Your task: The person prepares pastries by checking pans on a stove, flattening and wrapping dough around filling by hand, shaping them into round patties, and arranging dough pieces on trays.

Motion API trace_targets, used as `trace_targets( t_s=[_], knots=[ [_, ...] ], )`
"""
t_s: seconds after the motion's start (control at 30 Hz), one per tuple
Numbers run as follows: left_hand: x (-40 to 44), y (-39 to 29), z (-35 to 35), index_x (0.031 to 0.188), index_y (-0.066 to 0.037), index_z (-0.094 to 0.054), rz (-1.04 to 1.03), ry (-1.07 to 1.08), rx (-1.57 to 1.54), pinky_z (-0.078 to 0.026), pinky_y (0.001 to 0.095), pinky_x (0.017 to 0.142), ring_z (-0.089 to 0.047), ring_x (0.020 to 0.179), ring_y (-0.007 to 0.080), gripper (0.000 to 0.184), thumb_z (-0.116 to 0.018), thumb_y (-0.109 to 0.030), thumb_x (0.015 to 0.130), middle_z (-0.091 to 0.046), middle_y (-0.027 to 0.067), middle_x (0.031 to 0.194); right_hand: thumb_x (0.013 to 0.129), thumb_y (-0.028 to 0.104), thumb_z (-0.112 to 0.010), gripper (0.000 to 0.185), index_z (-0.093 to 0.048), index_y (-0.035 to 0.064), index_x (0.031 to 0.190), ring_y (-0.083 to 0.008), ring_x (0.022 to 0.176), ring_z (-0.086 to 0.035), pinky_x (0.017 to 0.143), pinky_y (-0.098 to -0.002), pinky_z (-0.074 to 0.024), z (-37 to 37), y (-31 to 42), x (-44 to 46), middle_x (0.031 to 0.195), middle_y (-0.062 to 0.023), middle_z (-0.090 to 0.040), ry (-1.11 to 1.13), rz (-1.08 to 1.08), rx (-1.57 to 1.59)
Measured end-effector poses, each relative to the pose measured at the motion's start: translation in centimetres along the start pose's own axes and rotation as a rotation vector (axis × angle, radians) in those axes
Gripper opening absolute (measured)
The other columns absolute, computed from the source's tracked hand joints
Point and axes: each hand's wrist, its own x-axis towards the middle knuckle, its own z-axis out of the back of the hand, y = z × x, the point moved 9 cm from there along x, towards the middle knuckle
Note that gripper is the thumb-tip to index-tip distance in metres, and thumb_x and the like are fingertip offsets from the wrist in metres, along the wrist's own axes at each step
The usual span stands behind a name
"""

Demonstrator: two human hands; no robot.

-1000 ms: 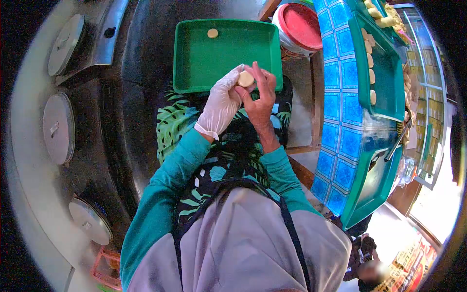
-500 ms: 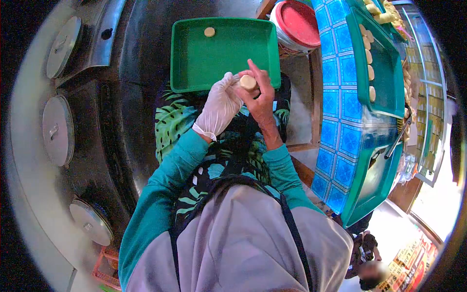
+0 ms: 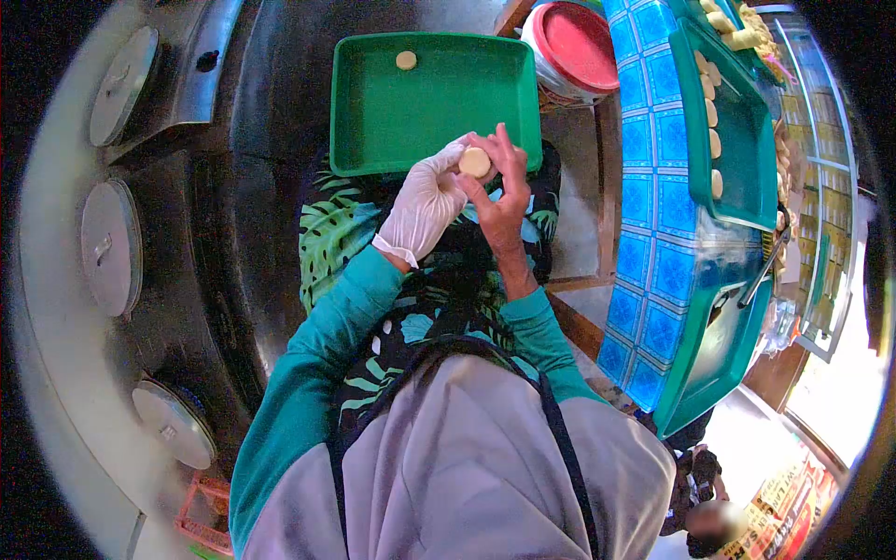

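Observation:
Between both hands, over the near edge of a green tray (image 3: 429, 103), is a pale round piece of dough (image 3: 474, 162), thick and flat-faced. My left hand (image 3: 425, 207), in a white glove, is closed around its left side. The bare fingers and thumb of my right hand (image 3: 506, 201) press against its other side, with some fingertips raised. A similar dough round (image 3: 406, 61) lies alone near the far left of the tray, which rests by my lap.
A bucket with a red lid (image 3: 579, 45) stands right of the tray. Along the blue tiled-pattern table (image 3: 649, 201) lie a second green tray (image 3: 737, 154) with several dough rounds and a third tray (image 3: 719, 355) holding a tool. Metal lids (image 3: 112, 247) line the left. Someone in dark clothing appears lower right.
The dough round has turned slightly between my hands, showing its flat face more. My right fingers have shifted a little lower. The tray's lone piece stays put.

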Motion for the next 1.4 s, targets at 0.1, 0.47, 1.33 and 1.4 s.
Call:
trace_targets(
  t_s=[0.1,0.47,1.33,1.4],
  knots=[
    [0.4,0.0,1.1,0.125,0.004,-0.046,0.028,-0.008,-0.002,-0.046,0.0442,0.102,-0.053,0.116,0.0320,0.030,-0.041,-0.012,0.100,-0.052,0.0180,0.126,0.074,0.020,-0.073,0.073,-0.041,0.0015,0.138,-0.0277,0.111,-0.050,0.102,-0.0414,-0.0330,-0.5,-0.8,0.3,0.121,-0.0089,-0.063,0.090,-0.018,0.079],
    [0.4,0.2,-0.5,0.129,0.000,-0.044,0.007,0.147,-0.136,-0.042,0.0427,0.104,-0.048,0.122,0.0301,0.034,-0.033,-0.015,0.101,-0.049,0.0165,0.131,0.088,0.031,-0.058,0.062,-0.040,0.0014,0.139,-0.0294,0.122,-0.043,0.107,-0.0415,-0.0269,-1.0,0.3,0.3,0.127,-0.0143,-0.057,0.074,0.044,-0.005],
    [-1.6,-0.2,-1.8,0.111,0.007,-0.059,-0.440,-0.194,0.802,-0.052,0.0271,0.083,-0.065,0.091,0.0183,0.032,-0.067,-0.006,0.084,-0.066,0.0138,0.104,0.091,0.072,-0.023,0.086,-0.034,0.0054,0.144,-0.0185,0.114,-0.051,0.087,-0.0309,-0.0342,-0.2,-8.8,2.7,0.125,-0.0158,-0.059,-0.242,-0.638,0.461],
    [-1.7,-0.2,-2.0,0.112,0.007,-0.059,-0.420,-0.189,0.818,-0.052,0.0272,0.082,-0.065,0.091,0.0182,0.033,-0.067,-0.006,0.083,-0.066,0.0139,0.104,0.090,0.072,-0.022,0.085,-0.037,0.0073,0.143,-0.0176,0.111,-0.052,0.086,-0.0301,-0.0349,-0.6,-9.2,2.5,0.121,-0.0147,-0.062,-0.169,-0.691,0.393]
  ],
)
